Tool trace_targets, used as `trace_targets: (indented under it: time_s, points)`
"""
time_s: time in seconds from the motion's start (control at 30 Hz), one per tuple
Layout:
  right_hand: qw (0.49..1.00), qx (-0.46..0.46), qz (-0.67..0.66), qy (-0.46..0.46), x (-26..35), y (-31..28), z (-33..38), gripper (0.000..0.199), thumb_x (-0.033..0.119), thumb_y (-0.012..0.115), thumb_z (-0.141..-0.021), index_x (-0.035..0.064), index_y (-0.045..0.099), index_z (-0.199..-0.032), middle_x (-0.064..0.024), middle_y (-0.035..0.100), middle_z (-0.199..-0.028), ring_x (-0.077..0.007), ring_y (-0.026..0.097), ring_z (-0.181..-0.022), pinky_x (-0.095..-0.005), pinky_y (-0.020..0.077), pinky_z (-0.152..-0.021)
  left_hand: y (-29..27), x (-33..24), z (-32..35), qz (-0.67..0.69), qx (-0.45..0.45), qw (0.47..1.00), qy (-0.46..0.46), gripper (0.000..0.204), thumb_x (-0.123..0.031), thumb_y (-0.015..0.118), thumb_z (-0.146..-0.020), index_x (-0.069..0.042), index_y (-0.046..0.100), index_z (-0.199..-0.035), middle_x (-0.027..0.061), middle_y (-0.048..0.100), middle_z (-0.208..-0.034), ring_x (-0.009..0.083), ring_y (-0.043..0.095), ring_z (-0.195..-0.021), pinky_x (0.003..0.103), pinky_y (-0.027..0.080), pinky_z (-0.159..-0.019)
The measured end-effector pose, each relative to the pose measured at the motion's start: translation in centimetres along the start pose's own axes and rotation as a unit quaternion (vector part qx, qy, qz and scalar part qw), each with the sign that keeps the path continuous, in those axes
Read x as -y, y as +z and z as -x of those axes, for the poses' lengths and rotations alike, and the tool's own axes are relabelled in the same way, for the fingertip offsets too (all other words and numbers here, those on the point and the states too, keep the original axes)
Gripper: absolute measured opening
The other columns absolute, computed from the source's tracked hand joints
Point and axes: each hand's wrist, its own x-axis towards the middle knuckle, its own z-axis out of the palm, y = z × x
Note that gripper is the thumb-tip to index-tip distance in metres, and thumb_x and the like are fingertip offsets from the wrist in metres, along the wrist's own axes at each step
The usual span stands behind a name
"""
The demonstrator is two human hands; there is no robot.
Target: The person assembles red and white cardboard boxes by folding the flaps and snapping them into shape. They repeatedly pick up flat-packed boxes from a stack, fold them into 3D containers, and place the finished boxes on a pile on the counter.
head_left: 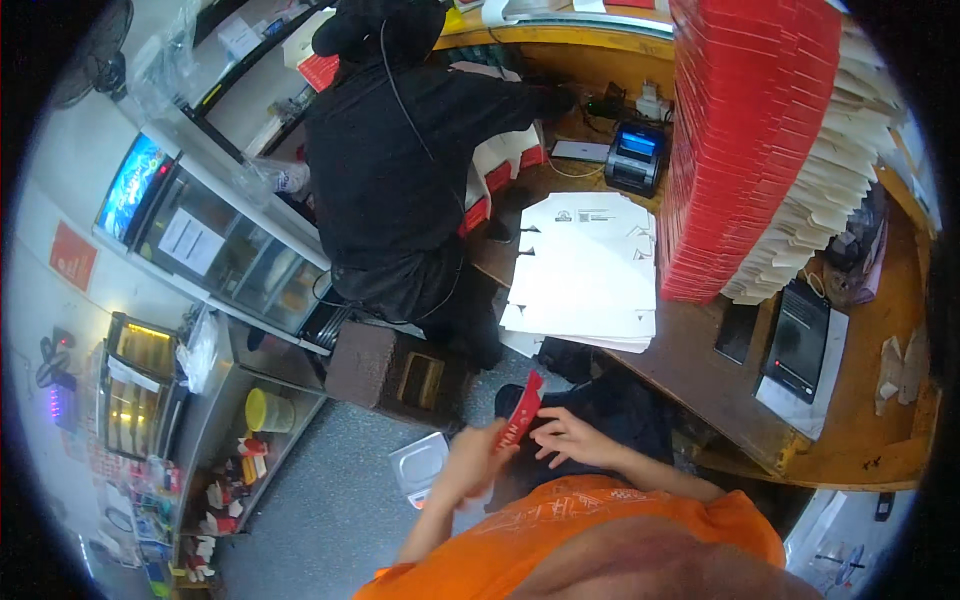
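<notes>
My left hand is closed around the lower end of a red cardboard piece with white print, held upright in front of my lap. Just to its right is my right hand, its fingers spread and the fingertips near the cardboard's edge; whether they touch it cannot be made out. Ahead on the desk lies a stack of flat white cardboard box blanks with cut slots. To its right rises a tall pile of red and white folded cardboard.
A person in black leans over the desk ahead on the left. A small printer, a phone and a laptop-like device rest on it. On the floor are a brown box and a white scale-like device. A glass-door fridge stands left.
</notes>
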Motion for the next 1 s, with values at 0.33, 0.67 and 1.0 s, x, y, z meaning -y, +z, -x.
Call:
trace_targets:
  time_s: [0.33,0.67,1.0]
  points:
    - [0.964,-0.228,0.133,-0.033,-7.9,-3.2,-0.8,0.063,-0.002,0.058,-0.077,0.0062,0.054,-0.139,-0.0143,0.064,-0.115,-0.028,0.066,-0.103,-0.0389,0.0585,-0.081,16.2,10.4,-4.3,0.509,0.227,0.827,-0.07,0.051,-0.047,0.065,-0.101,-0.001,0.069,-0.121,0.0156,0.073,-0.105,0.0223,0.073,-0.078,0.034,0.059,-0.072]
    - [0.95,-0.309,-0.043,0.02,-7.0,-2.6,-1.2,0.03,0.015,0.063,-0.101,0.0041,0.058,-0.129,-0.0119,0.069,-0.107,-0.0226,0.072,-0.089,-0.0394,0.064,-0.061,18.2,11.3,-7.5,0.801,0.094,0.57,-0.155,0.032,-0.013,0.057,-0.105,0.006,0.055,-0.131,0.0213,0.066,-0.125,0.031,0.067,-0.116,0.043,0.056,-0.104]
    - [0.844,-0.242,0.439,-0.189,-3.6,-1.2,-0.3,0.02,0.012,0.081,-0.087,0.0021,0.07,-0.075,-0.0099,0.065,-0.077,-0.0208,0.067,-0.064,-0.0328,0.0526,-0.058,19.5,9.4,-8.3,0.693,0.061,0.697,-0.174,0.018,-0.005,0.052,-0.105,0.005,0.063,-0.115,0.0188,0.069,-0.113,0.0308,0.072,-0.101,0.045,0.063,-0.09]
